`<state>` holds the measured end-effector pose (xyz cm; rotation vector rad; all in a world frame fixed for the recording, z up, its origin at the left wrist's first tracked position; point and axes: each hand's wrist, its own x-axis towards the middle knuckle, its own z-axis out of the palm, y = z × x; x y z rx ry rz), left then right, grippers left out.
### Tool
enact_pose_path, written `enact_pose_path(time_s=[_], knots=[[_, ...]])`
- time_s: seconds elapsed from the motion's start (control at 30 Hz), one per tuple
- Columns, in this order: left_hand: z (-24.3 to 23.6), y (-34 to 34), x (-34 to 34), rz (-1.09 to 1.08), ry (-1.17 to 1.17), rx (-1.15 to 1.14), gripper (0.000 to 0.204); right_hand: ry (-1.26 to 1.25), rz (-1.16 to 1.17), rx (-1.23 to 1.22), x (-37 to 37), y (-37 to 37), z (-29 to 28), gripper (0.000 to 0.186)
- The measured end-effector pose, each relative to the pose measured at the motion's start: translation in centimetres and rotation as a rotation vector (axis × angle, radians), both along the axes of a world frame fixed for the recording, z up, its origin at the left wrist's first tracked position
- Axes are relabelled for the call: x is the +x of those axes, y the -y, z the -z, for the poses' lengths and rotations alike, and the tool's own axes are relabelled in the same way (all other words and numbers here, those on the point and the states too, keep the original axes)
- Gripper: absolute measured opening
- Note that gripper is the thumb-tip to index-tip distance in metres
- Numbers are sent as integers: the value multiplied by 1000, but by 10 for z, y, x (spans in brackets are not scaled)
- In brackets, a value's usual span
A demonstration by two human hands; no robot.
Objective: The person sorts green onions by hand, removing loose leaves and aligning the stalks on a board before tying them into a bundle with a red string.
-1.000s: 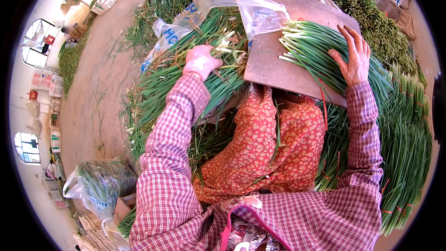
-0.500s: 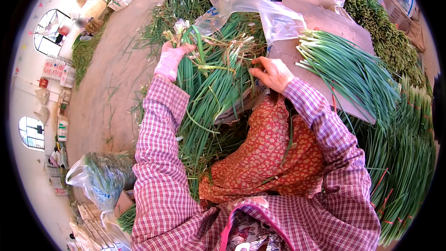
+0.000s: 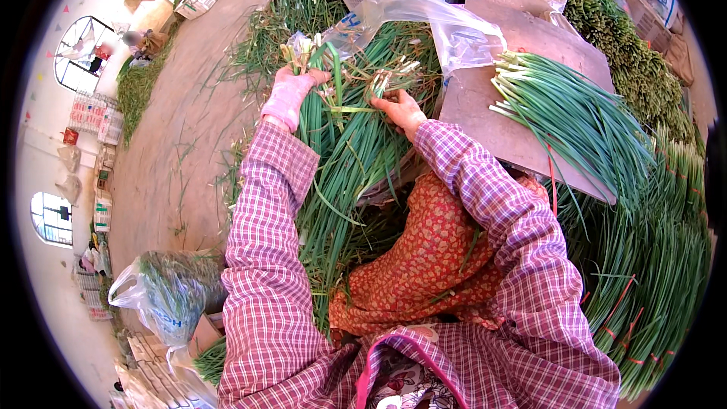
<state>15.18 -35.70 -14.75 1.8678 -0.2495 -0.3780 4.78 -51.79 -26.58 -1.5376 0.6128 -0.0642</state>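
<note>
My left hand (image 3: 294, 92), with a pink covering at the wrist, is closed around a bunch of green onions (image 3: 301, 49), their pale root ends sticking up past the fingers. One broad green leaf bends up beside the thumb. Just to the right, my right hand (image 3: 400, 110) pinches at thin stalks close to some whitish, dry-looking ends (image 3: 395, 76); exactly which stalks lie between its fingertips is hard to make out. Beneath both hands spreads a heap of loose green onions (image 3: 344, 151) mixed with straw-coloured leaves.
On a brown board (image 3: 469, 106) to the right lies a neat bunch of green onions (image 3: 568, 106). Clear plastic sheeting (image 3: 462, 38) covers its near-left corner. Red-tied bundles (image 3: 644, 273) are stacked at far right. A filled plastic bag (image 3: 170, 295) stands at lower left.
My right hand has moved left, toward the whitish stalk ends beside my left hand. My left hand has shifted slightly right and still grips the bunch.
</note>
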Motion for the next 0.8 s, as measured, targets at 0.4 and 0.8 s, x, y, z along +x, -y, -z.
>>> enact_pose_path(time_s=[0.4,0.8], knots=[[2,5,-7,70,-69,-34,51,-3,238,-278,-7,4,7,93],[26,20,-25,482,-30,185,52,217,97,251,10,-11,-24,32]])
